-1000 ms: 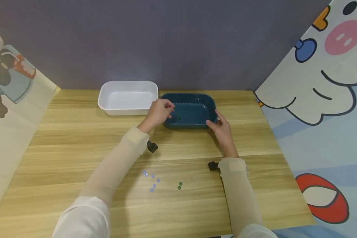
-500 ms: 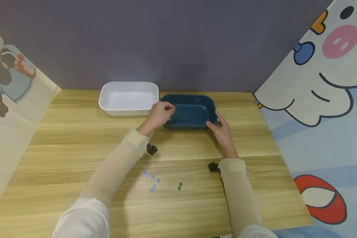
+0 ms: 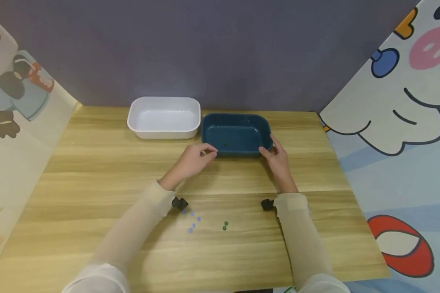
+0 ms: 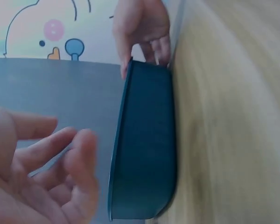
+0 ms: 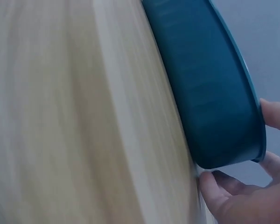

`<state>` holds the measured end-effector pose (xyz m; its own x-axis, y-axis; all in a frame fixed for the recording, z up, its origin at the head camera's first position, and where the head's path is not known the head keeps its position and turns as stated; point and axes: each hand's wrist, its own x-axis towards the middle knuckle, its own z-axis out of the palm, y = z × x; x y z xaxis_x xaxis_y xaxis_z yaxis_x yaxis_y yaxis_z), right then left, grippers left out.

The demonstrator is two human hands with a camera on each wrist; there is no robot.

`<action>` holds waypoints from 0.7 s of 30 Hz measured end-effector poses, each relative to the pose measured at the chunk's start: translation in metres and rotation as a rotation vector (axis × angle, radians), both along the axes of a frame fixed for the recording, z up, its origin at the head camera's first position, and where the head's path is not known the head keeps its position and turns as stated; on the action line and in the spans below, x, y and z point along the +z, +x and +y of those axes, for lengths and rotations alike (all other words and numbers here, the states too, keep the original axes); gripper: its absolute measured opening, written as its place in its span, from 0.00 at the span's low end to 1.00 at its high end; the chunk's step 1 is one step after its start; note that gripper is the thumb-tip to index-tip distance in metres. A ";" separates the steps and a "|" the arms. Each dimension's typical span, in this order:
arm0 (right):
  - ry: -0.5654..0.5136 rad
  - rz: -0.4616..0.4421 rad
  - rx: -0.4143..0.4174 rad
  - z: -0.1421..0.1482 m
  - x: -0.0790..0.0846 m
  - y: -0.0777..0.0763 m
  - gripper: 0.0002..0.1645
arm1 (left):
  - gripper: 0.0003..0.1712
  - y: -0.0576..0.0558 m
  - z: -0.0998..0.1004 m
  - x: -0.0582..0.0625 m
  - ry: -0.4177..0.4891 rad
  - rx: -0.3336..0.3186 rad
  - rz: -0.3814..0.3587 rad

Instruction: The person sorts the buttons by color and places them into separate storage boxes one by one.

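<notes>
Evidently, bent fingers of the right hand (image 3: 278, 161) grip the blue tray (image 3: 238, 153), best held steady; beside its near-left corner, the left hand (image 3: 191, 160) hangs loosely curled, apparently empty.

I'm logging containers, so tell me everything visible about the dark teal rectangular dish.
The dark teal rectangular dish looks like glossy plastic, with rounded corners. It sits upright on the wood-grain table beside the white rectangular dish, a small green disc inside. The right hand grips its right end; the left hand hovers nearby.
</notes>
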<state>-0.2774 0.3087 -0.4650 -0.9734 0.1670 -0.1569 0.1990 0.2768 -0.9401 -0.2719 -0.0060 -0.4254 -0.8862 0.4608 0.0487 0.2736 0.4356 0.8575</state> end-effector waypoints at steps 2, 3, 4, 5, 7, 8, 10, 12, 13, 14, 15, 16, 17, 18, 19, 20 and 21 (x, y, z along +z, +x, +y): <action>-0.011 0.004 -0.006 -0.003 0.007 0.003 0.45 | 0.14 0.008 -0.002 -0.003 -0.059 -0.066 0.004; -0.021 0.006 -0.011 -0.005 0.012 0.004 0.45 | 0.15 0.012 -0.003 -0.005 -0.089 -0.099 0.013; -0.026 0.006 -0.015 -0.008 0.016 0.005 0.45 | 0.15 0.015 -0.004 -0.007 -0.123 -0.127 0.026; -0.026 0.008 -0.014 -0.010 0.020 0.006 0.45 | 0.16 0.019 -0.005 -0.008 -0.154 -0.149 0.038; -0.018 0.001 -0.010 -0.013 0.026 0.007 0.46 | 0.18 0.028 -0.008 -0.010 -0.219 -0.184 0.058; -0.010 -0.006 -0.005 -0.014 0.027 0.007 0.46 | 0.18 0.032 -0.011 -0.011 -0.256 -0.197 0.065; 0.008 -0.013 0.013 -0.015 0.028 0.006 0.47 | 0.19 0.042 -0.017 -0.012 -0.343 -0.217 0.077; -0.008 -0.015 0.024 -0.014 0.027 0.005 0.47 | 0.18 0.053 -0.024 -0.011 -0.436 -0.245 0.088; -0.028 -0.014 0.026 -0.013 0.027 0.005 0.47 | 0.17 0.058 -0.027 -0.011 -0.476 -0.262 0.088; -0.049 -0.010 0.024 -0.012 0.027 0.005 0.47 | 0.16 0.062 -0.030 -0.012 -0.508 -0.279 0.092; -0.074 -0.005 0.016 -0.011 0.025 0.004 0.47 | 0.16 0.067 -0.032 -0.012 -0.535 -0.295 0.094; -0.102 -0.003 0.009 -0.010 0.023 0.003 0.47 | 0.15 0.071 -0.035 -0.013 -0.556 -0.313 0.094; -0.131 -0.004 0.002 -0.008 0.021 0.002 0.47 | 0.14 0.074 -0.038 -0.014 -0.572 -0.327 0.096; -0.154 -0.006 -0.003 -0.007 0.018 0.001 0.47 | 0.12 0.077 -0.040 -0.016 -0.581 -0.335 0.095; -0.167 -0.009 -0.008 -0.006 0.015 0.000 0.47 | 0.11 0.080 -0.042 -0.018 -0.589 -0.339 0.096; -0.176 -0.011 -0.009 -0.005 0.011 -0.002 0.47 | 0.11 0.083 -0.044 -0.021 -0.595 -0.342 0.100; -0.187 -0.013 -0.009 -0.004 0.008 -0.003 0.47 | 0.10 0.085 -0.046 -0.023 -0.600 -0.343 0.104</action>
<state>-0.2802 0.3049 -0.4571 -0.9697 0.1419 -0.1987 0.2132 0.0953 -0.9724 -0.1870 -0.0515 -0.4485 -0.6901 0.6876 -0.2256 0.5479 0.7001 0.4578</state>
